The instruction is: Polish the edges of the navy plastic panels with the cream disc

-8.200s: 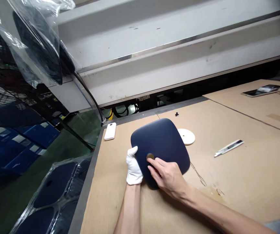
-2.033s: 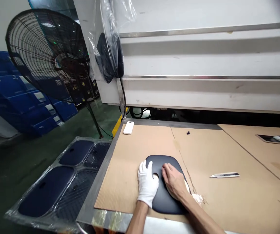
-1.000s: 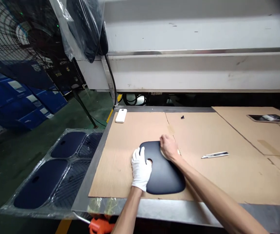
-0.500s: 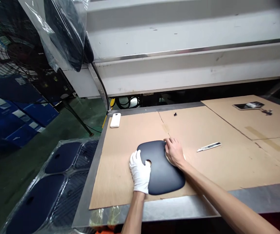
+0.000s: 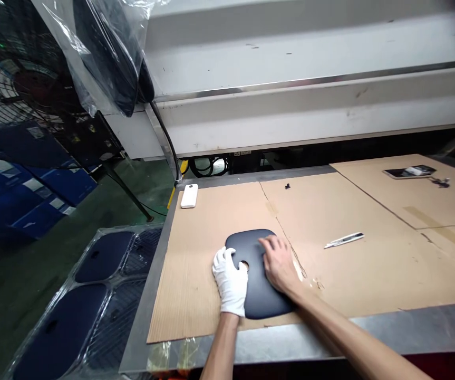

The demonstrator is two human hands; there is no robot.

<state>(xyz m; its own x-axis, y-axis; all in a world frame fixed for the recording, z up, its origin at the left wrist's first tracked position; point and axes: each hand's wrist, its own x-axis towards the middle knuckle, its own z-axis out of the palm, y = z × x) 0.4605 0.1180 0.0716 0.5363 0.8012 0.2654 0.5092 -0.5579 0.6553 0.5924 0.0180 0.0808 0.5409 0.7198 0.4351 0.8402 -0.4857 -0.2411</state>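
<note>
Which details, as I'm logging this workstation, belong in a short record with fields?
Panel: dark, rounded corners, round hole, lying on cardboard
Left hand: white glove, on the panel's left edge, thumb beside the hole
Right hand: bare, over the panel's right side; contact unclear
Cutter: on the cardboard, right of the panel
Far left corner: white rectangular object
Far right: phone-like device
Beside table, left: plastic-wrapped panels

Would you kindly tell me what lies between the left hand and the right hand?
In the head view, part of the dark pad lies between the left hand and the right hand, its hole nearer the left.
</note>
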